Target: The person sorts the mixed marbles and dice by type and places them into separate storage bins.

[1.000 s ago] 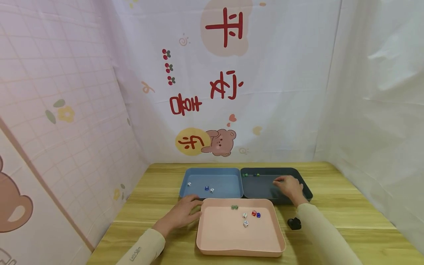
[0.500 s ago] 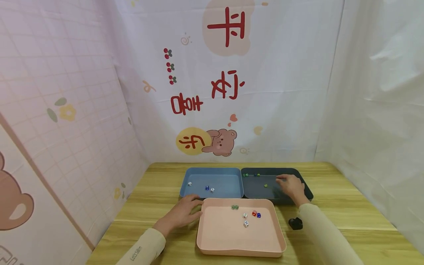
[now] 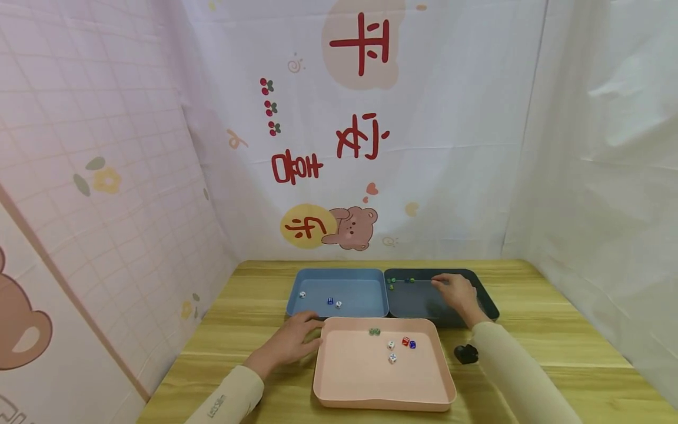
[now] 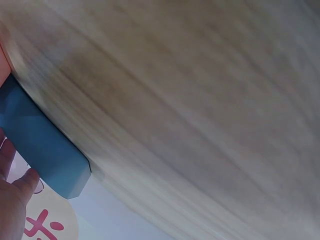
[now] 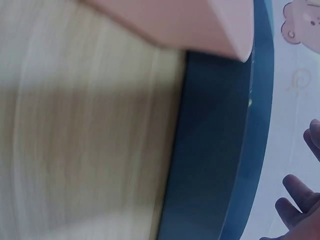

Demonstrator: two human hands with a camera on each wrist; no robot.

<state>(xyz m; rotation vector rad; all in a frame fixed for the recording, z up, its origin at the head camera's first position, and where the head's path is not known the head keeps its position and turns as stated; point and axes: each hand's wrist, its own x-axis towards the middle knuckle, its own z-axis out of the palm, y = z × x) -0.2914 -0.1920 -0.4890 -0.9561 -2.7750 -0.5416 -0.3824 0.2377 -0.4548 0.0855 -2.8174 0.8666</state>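
Over the dark grey tray (image 3: 434, 306), my right hand (image 3: 459, 292) hovers with its fingers extended. In the right wrist view those fingers (image 5: 299, 194) are spread, with nothing visible between them. Small green dice (image 3: 391, 287) lie toward that tray's left and back sides, with a darker die among them. My left hand (image 3: 293, 340) rests relaxed by the upper left corner of the pink tray (image 3: 365, 383), fingertips at its rim. Inside the pink tray are a green pair of dice (image 3: 374, 331), white dice (image 3: 392, 358), a red die (image 3: 405, 341) and a blue die (image 3: 412, 345).
A blue tray (image 3: 355, 288) stands left of the dark one, holding a blue die (image 3: 330, 301) and white dice (image 3: 339, 304). On the wooden table (image 3: 561, 335), a small black object (image 3: 466, 354) lies beside my right forearm. Printed cloth (image 3: 450, 147) hangs behind.
A green die has appeared in the dark tray and rolled left to join the others. My right hand's fingers have parted and it has risen slightly. The left hand stays put.
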